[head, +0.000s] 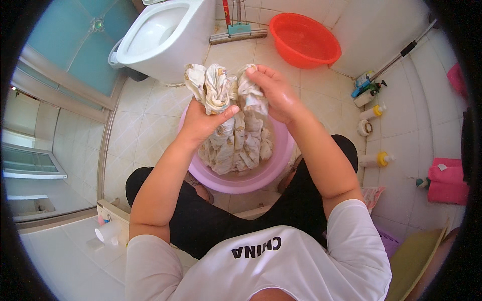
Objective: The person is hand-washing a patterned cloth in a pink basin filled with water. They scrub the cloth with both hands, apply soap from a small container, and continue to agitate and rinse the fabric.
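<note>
A wet, white patterned cloth (235, 146) hangs in folds from both my hands into a pink plastic basin (237, 184) on the floor between my feet. My left hand (205, 120) grips a thick bunch of it above the basin's far left side. To the right, my right hand (273, 92) holds another fold, thumb on top and fingers behind. The two bunches are a little apart, with loose folds hanging between them. Water shows around the cloth's lower part, inside the basin. The fingers of my left hand are mostly hidden behind the cloth.
A white toilet (162, 41) stands at the far left, and a sponge mop (238, 33) leans beside it. A red plastic basin (305, 41) sits at the far right. Pump bottles (371, 113) and spray bottles (367, 96) line the right wall. Pink towels (446, 180) hang there.
</note>
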Available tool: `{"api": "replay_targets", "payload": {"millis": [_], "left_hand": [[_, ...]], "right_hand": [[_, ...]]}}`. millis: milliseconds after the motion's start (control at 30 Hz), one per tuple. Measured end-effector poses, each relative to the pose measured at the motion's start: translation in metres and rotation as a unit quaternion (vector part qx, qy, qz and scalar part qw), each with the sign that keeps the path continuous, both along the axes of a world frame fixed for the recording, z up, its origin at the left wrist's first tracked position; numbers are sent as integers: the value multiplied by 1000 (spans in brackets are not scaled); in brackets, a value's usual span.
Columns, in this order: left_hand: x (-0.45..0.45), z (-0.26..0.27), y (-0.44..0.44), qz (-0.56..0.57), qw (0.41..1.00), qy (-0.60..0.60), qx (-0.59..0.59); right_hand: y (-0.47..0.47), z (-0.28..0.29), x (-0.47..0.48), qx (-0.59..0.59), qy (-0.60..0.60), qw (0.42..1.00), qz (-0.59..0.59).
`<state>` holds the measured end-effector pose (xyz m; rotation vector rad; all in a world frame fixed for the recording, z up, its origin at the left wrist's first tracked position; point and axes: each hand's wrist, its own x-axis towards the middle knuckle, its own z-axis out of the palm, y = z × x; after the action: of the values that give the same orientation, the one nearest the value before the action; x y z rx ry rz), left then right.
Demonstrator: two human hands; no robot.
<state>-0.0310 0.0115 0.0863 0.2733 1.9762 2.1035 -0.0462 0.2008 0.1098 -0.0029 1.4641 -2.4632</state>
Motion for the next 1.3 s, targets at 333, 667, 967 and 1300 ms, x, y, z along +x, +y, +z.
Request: {"api": "replay_targets", "payload": {"millis": [333,667,967,1300], "left_hand": [[1,-9,8,-45,996,67,31],[6,-5,17,50,994,99,-15],[-1,-25,8,57,996,-29,67],[1,-23,8,34,974,-113,192]], "right_hand": [[-4,0,1,-105,5,984,142],[-5,10,9,-48,-15,991,124],[8,-13,0,30,-31,998,40],[4,-21,1,121,-2,992,-18]]}}
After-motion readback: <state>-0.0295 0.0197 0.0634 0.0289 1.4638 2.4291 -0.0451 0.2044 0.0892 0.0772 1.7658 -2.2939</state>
